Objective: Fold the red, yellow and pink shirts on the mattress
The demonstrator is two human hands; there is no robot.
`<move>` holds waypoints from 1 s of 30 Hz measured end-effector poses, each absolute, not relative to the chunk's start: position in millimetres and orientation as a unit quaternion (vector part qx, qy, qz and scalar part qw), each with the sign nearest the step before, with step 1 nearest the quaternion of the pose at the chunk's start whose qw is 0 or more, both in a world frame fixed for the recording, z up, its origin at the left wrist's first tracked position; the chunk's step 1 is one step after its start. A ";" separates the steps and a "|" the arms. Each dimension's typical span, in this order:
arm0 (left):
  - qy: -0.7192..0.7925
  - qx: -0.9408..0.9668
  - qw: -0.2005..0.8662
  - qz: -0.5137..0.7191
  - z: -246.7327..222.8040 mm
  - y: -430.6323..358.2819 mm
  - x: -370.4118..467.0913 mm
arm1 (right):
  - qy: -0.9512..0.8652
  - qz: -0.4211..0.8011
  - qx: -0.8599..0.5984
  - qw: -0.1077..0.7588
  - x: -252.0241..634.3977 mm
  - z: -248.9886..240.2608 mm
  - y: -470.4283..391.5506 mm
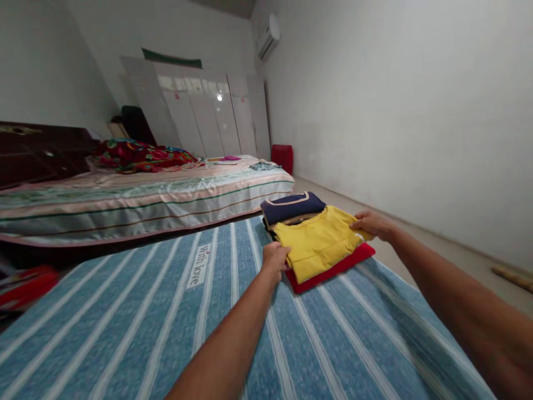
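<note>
A folded yellow shirt point(320, 241) lies over a folded red cloth point(333, 278) on the blue striped bed cover point(200, 311). My left hand point(275, 260) pinches the shirt's near left edge. At its right edge, my right hand point(371, 224) grips the fabric between thumb and fingers. Just behind the shirt rests a folded navy garment point(293, 206) with a beige trim, on top of other folded clothes whose layers are mostly hidden.
Beyond stands a larger bed point(166, 205) with a red floral blanket point(141, 155). A red case point(283, 158) sits by the right wall, near a white wardrobe point(208, 116). The cover's right edge drops toward the floor point(408, 244).
</note>
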State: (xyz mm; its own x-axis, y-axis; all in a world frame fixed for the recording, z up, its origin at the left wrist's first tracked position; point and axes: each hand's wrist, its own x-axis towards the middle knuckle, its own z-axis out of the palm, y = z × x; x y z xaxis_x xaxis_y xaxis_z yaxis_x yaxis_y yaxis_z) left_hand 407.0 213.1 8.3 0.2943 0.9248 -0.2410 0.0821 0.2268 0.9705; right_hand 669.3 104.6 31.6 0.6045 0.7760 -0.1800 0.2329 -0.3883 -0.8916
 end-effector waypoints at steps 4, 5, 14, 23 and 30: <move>0.523 0.499 0.618 0.308 -23.0 219.8 419.5 | -0.287 0.282 -0.819 0.410 674.5 -27.4 102.9; 0.523 0.501 0.619 0.303 -25.8 220.6 419.4 | -0.284 0.279 -0.822 0.406 675.4 -36.2 101.9; 0.518 0.516 0.615 0.295 -20.7 217.7 417.8 | -0.309 0.205 -0.859 0.355 684.6 -39.1 104.1; 0.523 0.565 0.580 0.266 -27.0 219.3 417.8 | -0.365 0.016 -0.907 0.208 639.1 -18.1 105.1; 0.538 0.648 0.494 0.217 -36.8 228.9 417.0 | -0.539 0.021 -0.837 0.096 575.9 -21.7 133.4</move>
State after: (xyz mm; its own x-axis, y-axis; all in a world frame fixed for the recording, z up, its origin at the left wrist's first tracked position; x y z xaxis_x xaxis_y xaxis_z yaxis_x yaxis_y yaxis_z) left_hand 417.0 228.9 -36.8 0.3276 0.9109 -0.2509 0.4820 0.0673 0.8736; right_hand 575.9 133.4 -21.7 0.4180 0.9059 0.0678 0.8978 -0.4005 -0.1833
